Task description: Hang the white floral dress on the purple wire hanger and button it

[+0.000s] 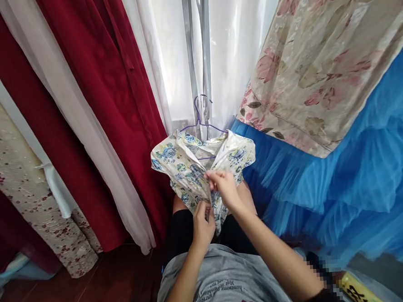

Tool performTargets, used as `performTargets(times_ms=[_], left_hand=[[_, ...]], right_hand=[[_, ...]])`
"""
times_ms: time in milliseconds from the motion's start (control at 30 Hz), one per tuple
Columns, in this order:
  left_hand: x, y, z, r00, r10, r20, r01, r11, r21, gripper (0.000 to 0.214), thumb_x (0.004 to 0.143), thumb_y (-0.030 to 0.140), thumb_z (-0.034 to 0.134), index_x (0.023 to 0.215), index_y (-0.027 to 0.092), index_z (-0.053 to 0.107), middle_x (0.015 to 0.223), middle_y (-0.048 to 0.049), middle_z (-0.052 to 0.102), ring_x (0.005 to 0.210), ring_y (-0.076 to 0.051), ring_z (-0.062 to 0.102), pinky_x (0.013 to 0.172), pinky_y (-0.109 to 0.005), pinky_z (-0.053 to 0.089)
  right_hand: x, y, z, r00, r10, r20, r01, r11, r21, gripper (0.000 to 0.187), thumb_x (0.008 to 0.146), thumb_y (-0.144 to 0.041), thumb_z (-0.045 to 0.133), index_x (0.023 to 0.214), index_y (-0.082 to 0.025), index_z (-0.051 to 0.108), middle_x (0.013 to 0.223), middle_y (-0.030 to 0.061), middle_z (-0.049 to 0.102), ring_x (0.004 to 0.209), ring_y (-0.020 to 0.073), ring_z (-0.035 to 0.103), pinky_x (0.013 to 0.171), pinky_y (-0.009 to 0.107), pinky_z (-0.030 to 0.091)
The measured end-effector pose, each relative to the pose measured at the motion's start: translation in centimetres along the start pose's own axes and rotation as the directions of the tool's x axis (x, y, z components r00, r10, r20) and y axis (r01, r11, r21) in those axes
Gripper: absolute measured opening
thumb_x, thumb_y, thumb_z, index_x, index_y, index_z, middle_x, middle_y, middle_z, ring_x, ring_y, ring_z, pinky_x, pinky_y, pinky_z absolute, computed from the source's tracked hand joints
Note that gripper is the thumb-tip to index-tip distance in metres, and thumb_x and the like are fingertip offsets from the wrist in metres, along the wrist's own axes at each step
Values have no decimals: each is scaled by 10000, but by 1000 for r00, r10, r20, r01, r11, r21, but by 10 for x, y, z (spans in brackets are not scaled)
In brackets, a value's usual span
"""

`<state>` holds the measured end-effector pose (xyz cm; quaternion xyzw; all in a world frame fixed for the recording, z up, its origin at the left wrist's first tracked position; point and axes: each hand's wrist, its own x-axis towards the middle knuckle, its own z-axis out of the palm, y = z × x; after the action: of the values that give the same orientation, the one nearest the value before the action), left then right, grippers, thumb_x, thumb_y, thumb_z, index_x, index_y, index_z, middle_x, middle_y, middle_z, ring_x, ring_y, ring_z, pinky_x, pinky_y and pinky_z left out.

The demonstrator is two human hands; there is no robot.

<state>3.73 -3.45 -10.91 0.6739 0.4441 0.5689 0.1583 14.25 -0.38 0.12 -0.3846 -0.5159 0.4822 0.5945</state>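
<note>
A short-sleeved floral blouse point(189, 170), pale with blue flowers and hints of yellow, is at the centre of the frame, its neck uppermost and its lower part between the person's thighs. A purple hanger point(198, 120) sits inside its shoulders, the hook standing up out of the collar. The right hand point(223, 186) is at the blouse's front opening, thumb and forefinger pinched together on its edge. Just below, the left hand point(203, 221) has its fingers bent and closed on the front fabric; its exact grip is partly hidden. Beneath lie black shorts point(180, 227) and, at bottom centre, a grey printed T-shirt point(225, 268). Crimson cloth point(105, 93) hangs at upper left, with a sheer white curtain point(171, 48) at top centre. At upper right hangs a beige, pink-flowered fabric point(303, 81), overlapping ruffled blue tulle point(323, 184). Dark reddish floor tiles point(114, 284) show at lower left.
</note>
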Motion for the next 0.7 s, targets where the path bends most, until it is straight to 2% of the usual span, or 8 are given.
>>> performTargets(times_ms=[133, 233, 367, 433, 500, 567, 633, 700], left_hand=[[-2, -3, -2, 994, -11, 110, 7, 999, 32, 103, 948, 159, 487, 862, 197, 529, 859, -40, 578, 796, -180, 565, 726, -270, 446], [-8, -2, -4, 983, -43, 178, 38, 999, 32, 111, 940, 143, 495, 854, 197, 540, 860, -37, 588, 782, -177, 557, 723, -270, 440], [-15, -1, -4, 978, -64, 198, 58, 998, 34, 111, 940, 145, 516, 860, 196, 574, 841, -33, 597, 770, -181, 567, 727, -280, 447], [-7, 4, -6, 974, -42, 222, 40, 999, 13, 144, 958, 150, 504, 923, 199, 634, 910, -53, 646, 859, -199, 618, 792, -299, 476], [17, 15, -13, 976, 31, 216, -28, 999, -17, 199, 982, 167, 496, 1028, 214, 684, 1018, -71, 686, 998, -216, 646, 902, -327, 488], [57, 35, -26, 982, 133, 137, -132, 991, -20, 233, 993, 196, 519, 1152, 224, 687, 1090, -80, 696, 1064, -220, 644, 963, -346, 481], [106, 60, -42, 973, 228, 28, -228, 974, 2, 320, 1007, 217, 515, 1306, 229, 629, 1080, -76, 702, 986, -200, 653, 904, -333, 499], [156, 81, -56, 950, 312, -21, -311, 949, 42, 358, 1020, 238, 502, 1365, 232, 595, 977, -51, 708, 869, -182, 647, 845, -326, 504]], right_hand=[[68, -48, 6, 993, -87, -78, 91, 995, 37, 273, 779, -362, 672, 591, -164, 666, 421, -24, 504, 405, 92, 338, 442, 260, 246], [104, -76, 9, 990, -37, -138, 51, 994, 94, 229, 761, -303, 645, 583, -160, 661, 402, -44, 456, 383, 76, 278, 416, 257, 186], [113, -90, 7, 993, -45, -105, 54, 995, 81, 235, 767, -310, 638, 593, -153, 659, 407, -39, 465, 382, 72, 279, 411, 257, 177], [107, -89, 3, 993, -92, -69, 97, 993, 65, 234, 774, -337, 644, 627, -157, 667, 428, -32, 491, 395, 79, 317, 418, 251, 206], [99, -87, -1, 991, -122, -59, 125, 990, 62, 227, 782, -353, 641, 663, -163, 672, 444, -31, 501, 409, 87, 355, 427, 243, 229], [93, -86, -4, 988, -148, -54, 150, 988, 44, 220, 795, -354, 634, 685, -167, 673, 448, -32, 502, 416, 91, 375, 434, 241, 240], [87, -88, -5, 978, -204, -37, 204, 979, -7, 224, 816, -350, 622, 690, -170, 670, 443, -35, 499, 413, 93, 374, 441, 244, 251], [82, -91, -5, 958, -286, 0, 286, 956, -66, 236, 845, -352, 608, 701, -175, 667, 446, -40, 496, 416, 97, 385, 456, 249, 282]])
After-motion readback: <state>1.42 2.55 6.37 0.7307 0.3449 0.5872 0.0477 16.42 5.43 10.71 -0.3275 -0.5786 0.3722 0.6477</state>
